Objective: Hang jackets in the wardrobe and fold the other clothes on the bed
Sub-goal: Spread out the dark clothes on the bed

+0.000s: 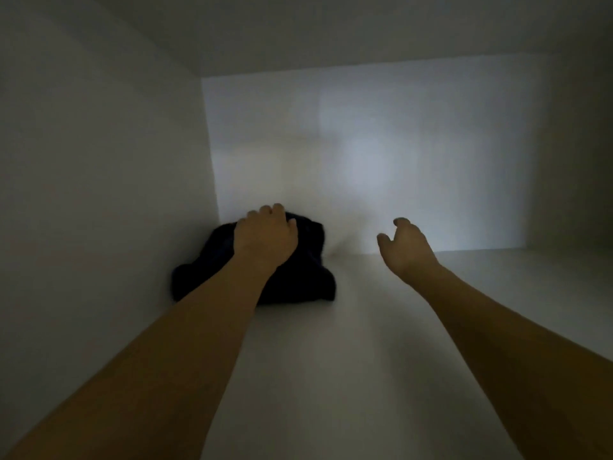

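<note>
Reaching deep into a dim white wardrobe compartment [331, 343], the person seemed to be at the stowing or fetching stage of the job, with one dark garment [298, 270] in hand; whether it was going in or coming out could not be told. That bundle, dark and loosely bunched, sat on the compartment floor at about nine o'clock from the middle of the view, tucked close to the left wall [99, 161] and near the back panel [398, 144], whether touching either could not be made out in the gloom. Its kind was unclear too, so it could have been a folded piece or a jacket.

The left hand [265, 234] lay on top of the bundle with its fingers curled over the far edge, gripping the cloth. The right hand [406, 245] hovered at about three o'clock from the bundle, well apart from it, fingers loosely bent and spread, thumb out, holding nothing and touching nothing that showed.

As a judgement, the next move called for either a firm two-handed hold to draw the soft heap forward without it unravelling, or a press and release to leave it settled in the corner, with the free hand coming across to steady the loose side
</note>
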The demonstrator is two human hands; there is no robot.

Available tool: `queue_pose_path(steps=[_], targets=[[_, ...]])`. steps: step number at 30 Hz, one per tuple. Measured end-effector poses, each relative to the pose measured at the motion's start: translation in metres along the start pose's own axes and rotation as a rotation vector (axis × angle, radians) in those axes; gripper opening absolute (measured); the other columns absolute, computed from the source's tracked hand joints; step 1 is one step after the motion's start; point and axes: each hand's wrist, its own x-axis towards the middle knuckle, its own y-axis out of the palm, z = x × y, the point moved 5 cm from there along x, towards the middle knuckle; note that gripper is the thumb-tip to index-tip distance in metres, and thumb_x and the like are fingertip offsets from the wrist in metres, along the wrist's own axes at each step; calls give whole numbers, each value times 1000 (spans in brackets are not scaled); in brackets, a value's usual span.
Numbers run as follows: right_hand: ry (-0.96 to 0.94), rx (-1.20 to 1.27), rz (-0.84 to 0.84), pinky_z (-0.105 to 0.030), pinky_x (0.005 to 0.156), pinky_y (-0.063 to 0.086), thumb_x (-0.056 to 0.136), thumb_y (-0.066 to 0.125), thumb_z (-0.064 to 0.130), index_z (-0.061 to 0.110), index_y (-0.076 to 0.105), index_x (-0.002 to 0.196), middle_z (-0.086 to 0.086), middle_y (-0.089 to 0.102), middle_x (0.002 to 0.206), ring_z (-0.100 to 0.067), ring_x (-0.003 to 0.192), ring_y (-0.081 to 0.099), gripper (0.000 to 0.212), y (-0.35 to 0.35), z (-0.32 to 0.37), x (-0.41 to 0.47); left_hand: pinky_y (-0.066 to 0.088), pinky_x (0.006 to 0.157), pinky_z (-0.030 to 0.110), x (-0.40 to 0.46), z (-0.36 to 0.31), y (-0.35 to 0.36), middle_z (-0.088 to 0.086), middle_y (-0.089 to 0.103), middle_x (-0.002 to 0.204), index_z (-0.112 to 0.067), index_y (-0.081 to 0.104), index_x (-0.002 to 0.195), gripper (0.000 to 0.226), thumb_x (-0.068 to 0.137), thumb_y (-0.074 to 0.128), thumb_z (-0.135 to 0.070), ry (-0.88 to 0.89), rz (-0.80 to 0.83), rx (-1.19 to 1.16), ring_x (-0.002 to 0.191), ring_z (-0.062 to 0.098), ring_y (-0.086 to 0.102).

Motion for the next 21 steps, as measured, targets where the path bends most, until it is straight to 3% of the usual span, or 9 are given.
queue_pose_path(steps=[3, 7, 14, 21], targets=[[-36, -153, -76, -38, 108, 33, 99, 47, 28, 4, 32, 146, -16, 39, 147, -31, 134, 39, 54, -58, -12, -49, 43, 91, 39, -22, -68, -8, 14, 57, 128, -8, 42, 138, 56, 99, 20, -41, 258, -11, -53, 108, 33, 55], [-14, -452, -105, -36, 113, 28, 99, 46, 32, 9, 28, 148, -10, 34, 151, -27, 138, 33, 56, -120, -40, -134, 34, 105, 39, -72, -161, -23, 10, 48, 141, -13, 33, 147, 52, 100, 34, -38, 480, 40, -161, 122, 31, 48], [233, -635, -165, -38, 111, 30, 99, 45, 31, 9, 26, 147, -10, 32, 151, -28, 137, 32, 56, -260, -94, -281, 33, 106, 39, -190, -306, -105, 9, 53, 137, -13, 40, 142, 51, 97, 41, -36, 752, -7, -377, 122, 31, 49], [437, -670, -289, -37, 115, 25, 99, 46, 31, 10, 24, 150, -8, 27, 155, -25, 142, 27, 59, -404, -135, -473, 41, 97, 40, -341, -418, -226, 13, 58, 131, -8, 47, 137, 50, 93, 50, -31, 947, -45, -588, 112, 35, 57]])
